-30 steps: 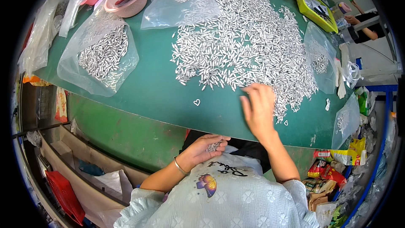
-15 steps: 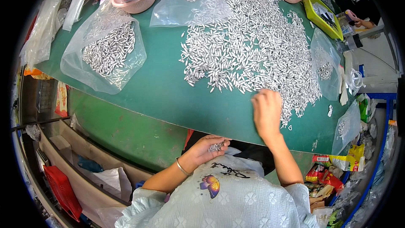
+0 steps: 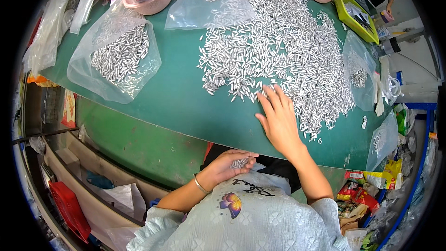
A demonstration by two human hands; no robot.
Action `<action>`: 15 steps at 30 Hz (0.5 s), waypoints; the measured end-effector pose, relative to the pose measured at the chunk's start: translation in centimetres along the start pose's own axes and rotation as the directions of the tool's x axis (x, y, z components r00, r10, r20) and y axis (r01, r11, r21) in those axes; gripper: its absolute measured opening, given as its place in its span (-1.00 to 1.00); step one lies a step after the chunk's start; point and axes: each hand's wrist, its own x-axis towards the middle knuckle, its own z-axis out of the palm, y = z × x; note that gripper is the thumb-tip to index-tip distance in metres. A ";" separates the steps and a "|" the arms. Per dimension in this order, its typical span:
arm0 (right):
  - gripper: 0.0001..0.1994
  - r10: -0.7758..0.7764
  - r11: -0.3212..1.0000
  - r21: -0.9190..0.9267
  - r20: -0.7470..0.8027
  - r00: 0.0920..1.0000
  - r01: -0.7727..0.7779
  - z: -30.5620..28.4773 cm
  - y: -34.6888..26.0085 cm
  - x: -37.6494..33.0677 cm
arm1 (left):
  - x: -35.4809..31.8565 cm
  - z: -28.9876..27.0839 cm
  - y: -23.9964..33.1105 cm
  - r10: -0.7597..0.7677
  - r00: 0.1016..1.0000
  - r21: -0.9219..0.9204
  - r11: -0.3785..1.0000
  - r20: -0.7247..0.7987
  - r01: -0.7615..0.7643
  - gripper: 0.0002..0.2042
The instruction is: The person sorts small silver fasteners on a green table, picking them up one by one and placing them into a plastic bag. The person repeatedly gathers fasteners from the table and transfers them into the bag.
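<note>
Right hand [image 3: 278, 121] spread flat at near edge of silver capsule pile [image 3: 283, 46] | left hand [image 3: 230, 165] cupped around a few capsules, below green table [image 3: 186, 102] edge

Your right hand [image 3: 278, 121] lies flat on the green bench [image 3: 186, 97] at the edge of the silver pieces [image 3: 283, 46]; your left hand [image 3: 227, 167] cups a few below the bench edge.
</note>
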 end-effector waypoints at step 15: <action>-0.52 0.073 0.997 0.035 -0.061 0.995 -0.071 -0.5 -1.2 -1.5 | 0.9 -0.9 0.0 -0.065 0.998 0.022 0.998 0.011 0.064 -0.56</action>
